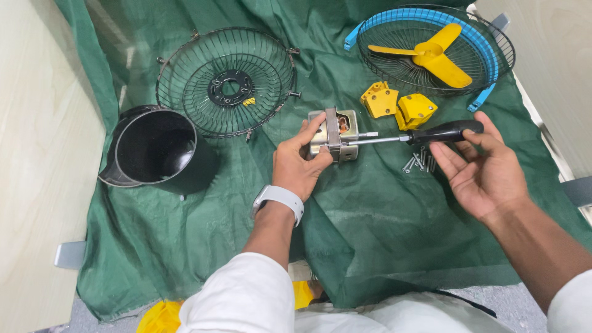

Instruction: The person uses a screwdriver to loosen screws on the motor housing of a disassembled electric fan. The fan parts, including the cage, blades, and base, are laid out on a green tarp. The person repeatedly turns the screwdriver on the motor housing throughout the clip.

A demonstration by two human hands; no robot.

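Left grip (300,161) clenched, right grip (478,166) loose

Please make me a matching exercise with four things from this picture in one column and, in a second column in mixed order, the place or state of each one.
Things:
1. motor
2. screwdriver
3. fan blade
4. screws

Places or states:
A. lying loose on the green cloth
B. gripped in the left hand
C. resting inside the blue-rimmed grille
D. handle at the fingertips of the right hand

Pairs: 1-B, 2-D, 3-C, 4-A
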